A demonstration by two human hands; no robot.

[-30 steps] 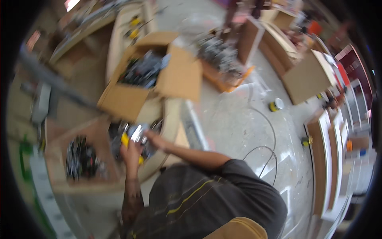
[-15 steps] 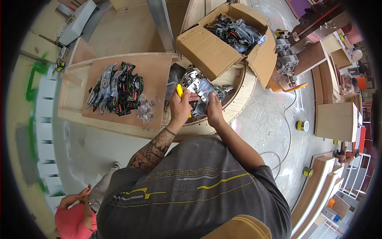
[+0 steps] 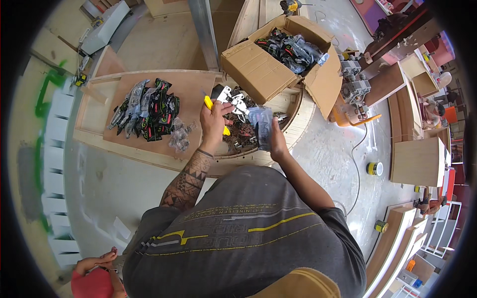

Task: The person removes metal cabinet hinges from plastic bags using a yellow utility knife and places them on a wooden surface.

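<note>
My left hand (image 3: 212,124) is closed around a yellow utility knife (image 3: 208,103), its blade pointing away from me. Shiny metal cabinet hinges (image 3: 234,103) are at the same hand's fingertips; whether the fingers grip them is hard to tell. Beside them, my right hand (image 3: 278,140) holds a clear plastic bag (image 3: 261,125) upright, thumb against its side. Under both hands lies a pile of loose hinges (image 3: 243,135) on a curved wooden frame (image 3: 303,111).
Left of my hands, a brown panel (image 3: 194,92) carries a heap of black-and-clear packets (image 3: 149,111) and crumpled clear plastic (image 3: 180,136). An open cardboard box (image 3: 258,64) of packets stands ahead, near a metal post (image 3: 202,35). Another person (image 3: 94,278) is at lower left.
My hands have moved apart slightly, the left going left with the knife. The hinges now show outside the bag, which stands more upright in my right hand.
</note>
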